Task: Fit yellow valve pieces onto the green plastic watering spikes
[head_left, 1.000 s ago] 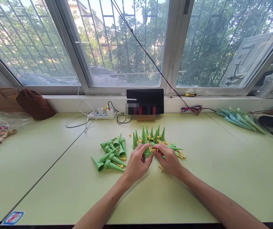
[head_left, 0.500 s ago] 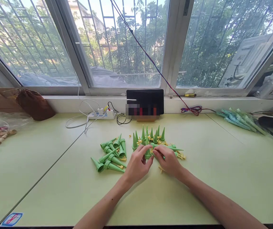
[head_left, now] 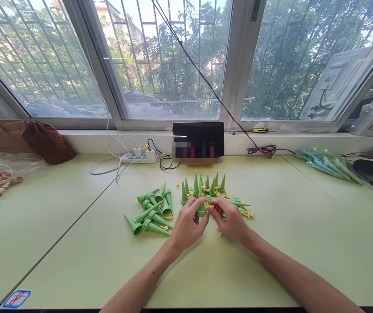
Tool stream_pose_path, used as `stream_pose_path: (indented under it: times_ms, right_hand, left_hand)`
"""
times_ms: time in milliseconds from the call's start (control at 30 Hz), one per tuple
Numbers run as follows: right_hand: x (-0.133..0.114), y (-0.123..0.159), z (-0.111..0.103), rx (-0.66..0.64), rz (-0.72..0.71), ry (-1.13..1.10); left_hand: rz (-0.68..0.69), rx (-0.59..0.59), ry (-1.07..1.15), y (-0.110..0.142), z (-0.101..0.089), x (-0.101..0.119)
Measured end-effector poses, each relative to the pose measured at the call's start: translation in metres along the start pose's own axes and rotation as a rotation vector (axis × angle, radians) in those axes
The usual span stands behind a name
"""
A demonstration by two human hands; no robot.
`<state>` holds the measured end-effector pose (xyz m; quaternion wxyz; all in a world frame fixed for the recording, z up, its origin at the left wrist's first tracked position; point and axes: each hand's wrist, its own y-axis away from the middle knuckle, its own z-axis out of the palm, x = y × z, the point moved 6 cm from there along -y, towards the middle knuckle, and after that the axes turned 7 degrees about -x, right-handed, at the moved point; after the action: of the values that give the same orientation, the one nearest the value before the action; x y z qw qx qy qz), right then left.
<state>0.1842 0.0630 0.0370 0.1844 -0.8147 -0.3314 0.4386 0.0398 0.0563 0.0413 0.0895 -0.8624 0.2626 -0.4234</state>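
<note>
My left hand (head_left: 189,221) is closed around a green plastic watering spike (head_left: 201,209), which stands upright with its tip pointing up. Close against it on the right, my right hand (head_left: 230,217) pinches a small yellow valve (head_left: 209,206) at the spike's side. Behind both hands, several upright green spikes (head_left: 196,182) with yellow valves fitted stand in a cluster. Left of my hands lies a pile of loose green spikes (head_left: 152,216). More loose yellow valves (head_left: 247,213) and a few green spikes lie partly hidden beyond my right hand.
A black tablet (head_left: 198,140) stands at the back of the pale green table (head_left: 85,261). To its left are a power strip (head_left: 140,157) and cables. A brown pouch (head_left: 47,142) sits at the far left, wrapped green-blue items (head_left: 329,165) at the right.
The yellow valve in my right hand has turned and now shows more plainly between my fingers, beside the spike. My left hand keeps its place on the spike.
</note>
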Motion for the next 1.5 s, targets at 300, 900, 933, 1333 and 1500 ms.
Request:
stream_pose_path:
  times_ms: [300, 900, 933, 1333, 1500]
  right_hand:
    - [0.0028, 0.0002, 0.0001, -0.005, 0.049, 0.007]
    - [0.0054, 0.0013, 0.0016, -0.01, 0.061, -0.009]
    - [0.005, 0.0015, 0.0016, -0.008, 0.056, -0.017]
    - [0.0047, -0.0011, 0.0033, -0.062, 0.072, 0.025]
    - [0.0051, 0.0009, 0.0013, -0.034, 0.08, 0.001]
  left_hand:
    - [0.001, 0.0, -0.005, 0.0, 0.0005, -0.0008]
    - [0.003, 0.002, -0.021, -0.0004, -0.0004, 0.0013]
    - [0.002, 0.004, -0.019, -0.0005, -0.0008, 0.0019]
    - [0.004, -0.004, -0.029, 0.0004, 0.0008, -0.0007]
    - [0.0, 0.001, -0.012, 0.0001, -0.0003, 0.0004]
